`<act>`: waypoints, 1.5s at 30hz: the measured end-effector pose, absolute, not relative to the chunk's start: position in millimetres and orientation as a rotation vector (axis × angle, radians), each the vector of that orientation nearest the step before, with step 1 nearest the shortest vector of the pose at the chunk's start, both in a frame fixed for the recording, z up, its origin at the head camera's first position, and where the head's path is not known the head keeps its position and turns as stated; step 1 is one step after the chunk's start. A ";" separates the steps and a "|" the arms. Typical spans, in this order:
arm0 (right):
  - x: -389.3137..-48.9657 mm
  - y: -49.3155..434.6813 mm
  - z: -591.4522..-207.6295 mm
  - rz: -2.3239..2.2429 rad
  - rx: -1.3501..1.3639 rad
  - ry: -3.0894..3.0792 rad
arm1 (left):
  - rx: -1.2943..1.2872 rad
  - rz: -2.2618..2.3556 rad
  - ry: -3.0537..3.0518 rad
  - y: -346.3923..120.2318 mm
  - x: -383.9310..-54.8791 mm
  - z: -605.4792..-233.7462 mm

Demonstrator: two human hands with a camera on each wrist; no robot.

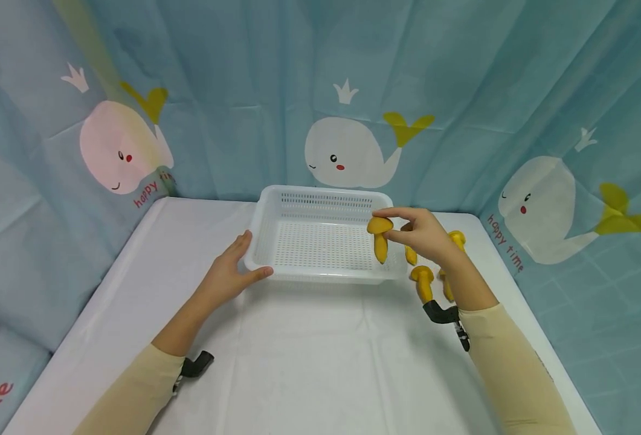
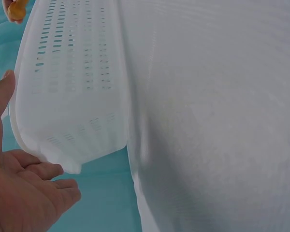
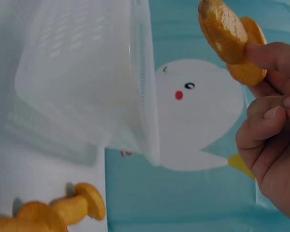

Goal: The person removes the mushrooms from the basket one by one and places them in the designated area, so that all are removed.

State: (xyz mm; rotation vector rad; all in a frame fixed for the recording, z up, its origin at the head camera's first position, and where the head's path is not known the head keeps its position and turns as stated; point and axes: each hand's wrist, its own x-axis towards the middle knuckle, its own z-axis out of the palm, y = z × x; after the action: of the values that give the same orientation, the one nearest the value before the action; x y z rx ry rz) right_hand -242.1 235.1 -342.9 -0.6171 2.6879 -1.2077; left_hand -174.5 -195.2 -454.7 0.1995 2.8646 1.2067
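Note:
A yellow toy mushroom (image 1: 380, 238), cap up and stem down, is pinched between the thumb and fingers of my right hand (image 1: 420, 235). It hangs over the right end of a white perforated plastic basket (image 1: 320, 275). In the right wrist view the mushroom (image 3: 224, 34) shows its stem toward the camera, outside the basket's wall (image 3: 87, 96). My left hand (image 1: 230, 266) rests against the basket's left front corner, thumb at the front rim and fingers along the left side. The left wrist view shows its fingers (image 2: 43, 169) loosely bent beside that corner.
Several more yellow mushrooms lie right of the basket, one (image 1: 422, 284) near the right wrist, another (image 1: 457, 237) farther back, partly behind the arm. A white cloth (image 1: 309, 356) covers the table. Blue curtains (image 1: 233, 121) with whale prints enclose the back and sides.

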 end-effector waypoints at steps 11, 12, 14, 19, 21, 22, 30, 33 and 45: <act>-226.7 295.8 -347.1 -1.216 -0.579 2.733 | 0.216 1.214 2.866 -192.2 -175.4 -454.5; -225.9 301.5 -348.7 -1.224 -0.592 2.742 | 0.219 1.213 2.867 -192.1 -175.4 -454.4; -224.4 313.3 -352.1 -1.232 -0.590 2.754 | 0.226 1.210 2.869 -192.2 -175.6 -454.3; -221.6 340.6 -356.6 -1.255 -0.492 2.754 | 0.224 1.197 2.873 -193.7 -175.6 -454.5; -220.6 350.4 -356.0 -1.253 -0.458 2.750 | 0.219 1.190 2.874 -194.5 -175.5 -454.5; -220.2 355.2 -355.7 -1.247 -0.444 2.751 | 0.218 1.190 2.874 -194.9 -175.4 -454.4; -222.3 391.5 -364.0 -1.145 -0.340 2.768 | 0.210 1.187 2.878 -196.2 -174.9 -454.9; -222.9 404.3 -370.1 -1.100 -0.305 2.777 | 0.208 1.192 2.879 -196.7 -174.9 -455.7; -228.7 447.7 -404.3 -0.996 -0.229 2.720 | 0.220 1.212 2.861 -197.1 -172.8 -453.6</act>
State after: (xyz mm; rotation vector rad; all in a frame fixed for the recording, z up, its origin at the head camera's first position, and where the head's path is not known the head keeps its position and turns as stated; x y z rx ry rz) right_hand -228.7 447.7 -404.3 -0.2291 2.7201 -0.9960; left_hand -172.8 -197.1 -453.6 0.2196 2.8608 1.2124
